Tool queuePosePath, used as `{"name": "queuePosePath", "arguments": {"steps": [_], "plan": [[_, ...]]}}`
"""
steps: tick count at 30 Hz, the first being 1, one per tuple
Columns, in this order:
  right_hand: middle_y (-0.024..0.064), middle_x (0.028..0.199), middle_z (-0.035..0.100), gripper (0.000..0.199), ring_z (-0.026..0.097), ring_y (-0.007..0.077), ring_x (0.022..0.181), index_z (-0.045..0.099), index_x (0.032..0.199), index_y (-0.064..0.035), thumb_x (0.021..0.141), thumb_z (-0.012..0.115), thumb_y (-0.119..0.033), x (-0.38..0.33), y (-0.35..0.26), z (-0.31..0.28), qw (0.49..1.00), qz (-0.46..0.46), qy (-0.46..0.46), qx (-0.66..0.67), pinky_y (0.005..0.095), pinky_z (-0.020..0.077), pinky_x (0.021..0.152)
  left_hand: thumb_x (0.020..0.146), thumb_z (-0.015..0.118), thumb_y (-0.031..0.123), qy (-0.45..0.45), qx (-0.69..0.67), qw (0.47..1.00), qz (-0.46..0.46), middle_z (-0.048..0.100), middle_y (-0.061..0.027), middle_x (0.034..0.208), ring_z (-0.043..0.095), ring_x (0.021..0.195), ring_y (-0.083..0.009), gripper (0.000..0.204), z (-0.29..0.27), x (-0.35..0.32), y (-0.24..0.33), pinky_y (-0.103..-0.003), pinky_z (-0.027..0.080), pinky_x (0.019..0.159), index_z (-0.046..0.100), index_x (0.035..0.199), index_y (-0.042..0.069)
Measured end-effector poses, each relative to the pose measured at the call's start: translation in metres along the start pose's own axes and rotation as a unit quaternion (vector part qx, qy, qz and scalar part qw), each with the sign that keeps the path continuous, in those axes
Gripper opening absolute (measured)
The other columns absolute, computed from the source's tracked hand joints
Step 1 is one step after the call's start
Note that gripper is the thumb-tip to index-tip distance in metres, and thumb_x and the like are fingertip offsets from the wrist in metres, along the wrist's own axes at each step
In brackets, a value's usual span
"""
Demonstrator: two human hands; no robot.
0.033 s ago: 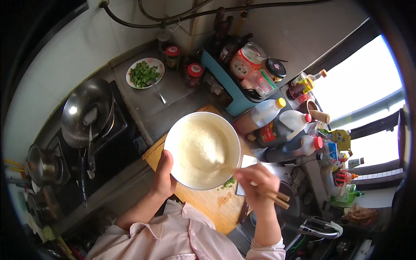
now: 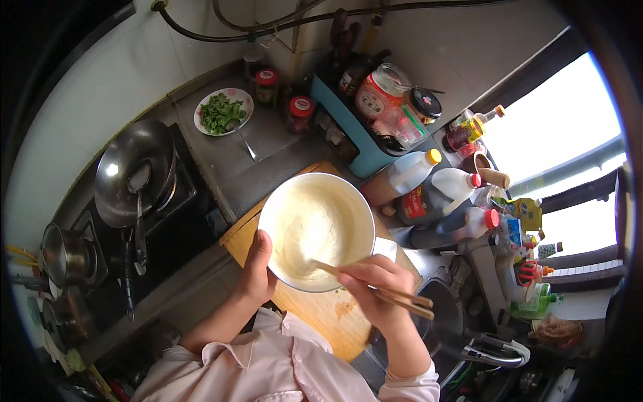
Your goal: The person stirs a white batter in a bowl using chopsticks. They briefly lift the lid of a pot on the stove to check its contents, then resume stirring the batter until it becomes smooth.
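Note:
My left hand (image 2: 258, 271) grips the left side of a white bowl (image 2: 265, 258), thumb along the rim. A pale, creamy batter (image 2: 315, 221) fills part of the bowl, streaked with swirl marks. With my right hand (image 2: 378, 291) I hold a pair of wooden chopsticks (image 2: 414, 304) over the bowl's lower right rim. Their tips dip into the batter near its lower middle. Beneath the bowl lies a wooden cutting board (image 2: 321, 315), and a white flat object (image 2: 386, 248) shows beside the rim, partly hidden by the bowl and my right hand.
At left, a wok (image 2: 120, 194) with a ladle (image 2: 140, 208) stands on the stove, beside a small pot (image 2: 63, 253). Farther back sit a plate of chopped greens (image 2: 223, 114) and lidded jars (image 2: 300, 112). Large bottles (image 2: 445, 194) stand right, above a sink (image 2: 445, 321) with a faucet (image 2: 495, 353).
My right hand and the chopsticks have shifted left and a little nearer to me, the tips moving through the batter. The bowl has moved slightly right, still in my left hand.

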State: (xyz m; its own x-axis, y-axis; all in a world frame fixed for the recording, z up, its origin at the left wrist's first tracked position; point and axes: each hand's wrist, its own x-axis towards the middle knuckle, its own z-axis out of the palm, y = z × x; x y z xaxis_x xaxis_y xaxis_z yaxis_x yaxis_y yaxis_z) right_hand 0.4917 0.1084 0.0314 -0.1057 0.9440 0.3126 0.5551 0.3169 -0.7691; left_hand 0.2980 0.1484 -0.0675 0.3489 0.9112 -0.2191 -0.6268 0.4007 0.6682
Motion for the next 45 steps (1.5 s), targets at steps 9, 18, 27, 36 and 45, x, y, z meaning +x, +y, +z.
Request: {"name": "queuePosePath", "arguments": {"steps": [9, 18, 27, 36, 45], "plan": [[0.0073, 0.073, 0.063, 0.014, 0.065, 0.0217, 0.065, 0.071, 0.087, -0.0060, 0.075, 0.075, -0.002, 0.003, -0.004, -0.016, 0.994, -0.044, -0.023, -0.101, 0.0315, 0.0515, 0.056, 0.095, 0.038, 0.057, -0.016, -0.005, 0.999, 0.033, 0.043, -0.0121, 0.138, 0.046, 0.126, -0.0219, 0.071, -0.005, -0.002, 0.009, -0.037, 0.040, 0.102, 0.030, 0.142, 0.003], [0.0080, 0.076, 0.064, 0.014, 0.064, 0.0211, 0.062, 0.071, 0.088, -0.0074, 0.075, 0.075, -0.004, 0.028, 0.006, -0.015, 0.988, -0.077, 0.008, -0.134, 0.0298, 0.0516, 0.054, 0.095, 0.038, 0.057, -0.008, -0.017, 0.999, 0.028, 0.041, -0.0124, 0.140, 0.043, 0.128, -0.0226, 0.073, -0.002, -0.003, 0.010, -0.038, 0.037, 0.105, 0.028, 0.143, 0.003], [0.0074, 0.077, 0.064, 0.015, 0.064, 0.0233, 0.065, 0.072, 0.088, -0.0095, 0.074, 0.076, -0.006, 0.044, 0.008, -0.007, 0.994, -0.087, -0.007, -0.069, 0.0319, 0.0513, 0.057, 0.094, 0.035, 0.061, 0.004, -0.015, 0.999, -0.033, 0.041, -0.0113, 0.142, 0.042, 0.130, -0.0241, 0.075, 0.016, -0.005, 0.012, -0.039, 0.035, 0.107, 0.028, 0.144, 0.005], [0.0063, 0.080, 0.067, 0.017, 0.066, 0.0191, 0.068, 0.072, 0.087, -0.0082, 0.071, 0.078, -0.005, 0.034, -0.013, -0.012, 0.985, -0.135, -0.106, -0.032, 0.0297, 0.0513, 0.056, 0.094, 0.033, 0.061, -0.016, -0.003, 1.000, -0.016, 0.039, -0.0126, 0.143, 0.039, 0.132, -0.0232, 0.077, 0.010, -0.001, 0.010, -0.039, 0.032, 0.109, 0.026, 0.144, 0.003], [0.0074, 0.074, 0.066, 0.020, 0.065, 0.0209, 0.061, 0.073, 0.086, -0.0097, 0.068, 0.081, -0.009, 0.024, -0.024, -0.041, 0.988, -0.098, -0.098, -0.067, 0.0313, 0.0514, 0.054, 0.094, 0.033, 0.061, -0.042, 0.017, 0.998, 0.036, 0.040, -0.0147, 0.142, 0.042, 0.130, -0.0261, 0.078, 0.008, 0.001, 0.032, -0.041, 0.035, 0.107, 0.027, 0.144, 0.001]]}}
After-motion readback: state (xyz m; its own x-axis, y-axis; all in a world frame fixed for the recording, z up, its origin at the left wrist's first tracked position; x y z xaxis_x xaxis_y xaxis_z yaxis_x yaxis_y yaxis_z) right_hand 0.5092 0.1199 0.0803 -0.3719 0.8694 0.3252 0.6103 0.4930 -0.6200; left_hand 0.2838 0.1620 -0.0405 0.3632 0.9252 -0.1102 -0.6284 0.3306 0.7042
